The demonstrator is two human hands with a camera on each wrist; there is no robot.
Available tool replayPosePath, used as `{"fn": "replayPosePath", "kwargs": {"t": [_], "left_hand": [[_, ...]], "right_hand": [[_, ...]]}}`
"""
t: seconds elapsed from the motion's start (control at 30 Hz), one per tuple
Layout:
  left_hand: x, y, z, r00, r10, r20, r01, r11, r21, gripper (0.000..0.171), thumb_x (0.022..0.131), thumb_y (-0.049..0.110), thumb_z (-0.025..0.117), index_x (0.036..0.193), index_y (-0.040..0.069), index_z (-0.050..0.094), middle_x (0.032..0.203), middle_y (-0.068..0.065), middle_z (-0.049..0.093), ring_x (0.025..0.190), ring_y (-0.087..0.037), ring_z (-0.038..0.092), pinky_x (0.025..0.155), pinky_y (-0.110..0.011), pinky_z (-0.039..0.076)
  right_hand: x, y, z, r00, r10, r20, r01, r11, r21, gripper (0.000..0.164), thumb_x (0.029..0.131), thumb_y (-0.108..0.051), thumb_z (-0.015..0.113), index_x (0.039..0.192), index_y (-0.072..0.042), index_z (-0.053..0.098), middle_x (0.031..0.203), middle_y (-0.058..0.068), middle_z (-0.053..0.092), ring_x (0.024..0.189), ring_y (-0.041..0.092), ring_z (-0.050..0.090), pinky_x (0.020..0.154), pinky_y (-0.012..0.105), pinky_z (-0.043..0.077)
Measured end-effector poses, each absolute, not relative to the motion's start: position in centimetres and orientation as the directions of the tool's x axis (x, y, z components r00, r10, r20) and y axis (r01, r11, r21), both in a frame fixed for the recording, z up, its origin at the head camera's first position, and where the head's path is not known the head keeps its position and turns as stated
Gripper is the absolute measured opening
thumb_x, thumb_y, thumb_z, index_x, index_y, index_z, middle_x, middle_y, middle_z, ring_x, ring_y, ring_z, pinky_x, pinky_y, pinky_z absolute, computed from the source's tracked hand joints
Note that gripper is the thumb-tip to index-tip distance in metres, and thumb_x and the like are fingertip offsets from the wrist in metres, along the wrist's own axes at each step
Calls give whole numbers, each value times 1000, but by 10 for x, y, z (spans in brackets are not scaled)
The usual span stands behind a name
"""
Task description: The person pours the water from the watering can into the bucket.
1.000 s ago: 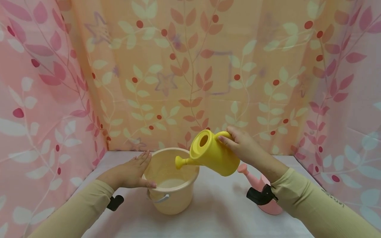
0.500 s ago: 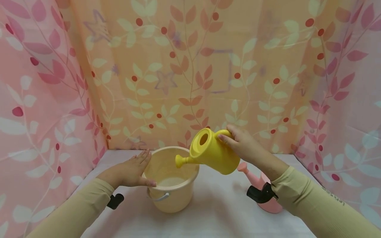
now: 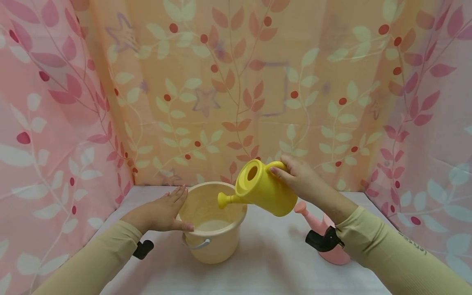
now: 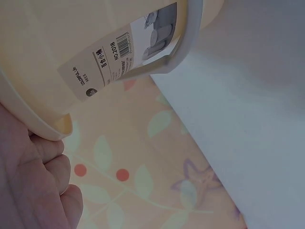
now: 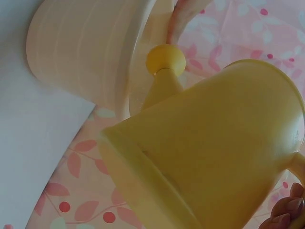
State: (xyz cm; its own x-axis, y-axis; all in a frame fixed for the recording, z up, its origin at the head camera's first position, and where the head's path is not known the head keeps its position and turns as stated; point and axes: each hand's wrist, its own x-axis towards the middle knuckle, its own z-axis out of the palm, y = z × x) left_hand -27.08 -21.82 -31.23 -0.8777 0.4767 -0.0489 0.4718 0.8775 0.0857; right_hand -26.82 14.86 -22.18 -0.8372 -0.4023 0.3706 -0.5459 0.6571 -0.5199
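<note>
A cream plastic bucket (image 3: 215, 248) stands upright on the table, its grey handle (image 4: 183, 40) hanging down the side. My left hand (image 3: 160, 213) rests on the bucket's left rim, fingers straight and thumb at the near edge. In the left wrist view, a printed label (image 4: 109, 62) shows on the bucket's wall. My right hand (image 3: 298, 178) grips the handle of a yellow watering can (image 3: 271, 192). The can is tilted, with its spout head (image 5: 166, 59) over the bucket's opening. No water shows coming from the spout.
A pink watering can (image 3: 333, 256) stands on the table at the right, partly behind my right wrist and its black camera mount (image 3: 321, 241). Patterned curtains (image 3: 236, 82) close in the back and both sides of the white-covered table (image 3: 258, 270).
</note>
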Motion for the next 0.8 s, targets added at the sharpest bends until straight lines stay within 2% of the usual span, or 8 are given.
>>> {"fn": "replayPosePath", "kwargs": {"t": [0.8], "left_hand": [[-273,-219,-316,-872,488,-41,485,872,68,114,72,73,51,141,-11,15,148,-27,10,137,-38,10,107,-54,16]], "right_hand": [[-266,148,-220,-830,-412,375,-556,661,-504,27,92,-30,54,80,-7,47,71,5,47,67,19,46,61,30,42]]}}
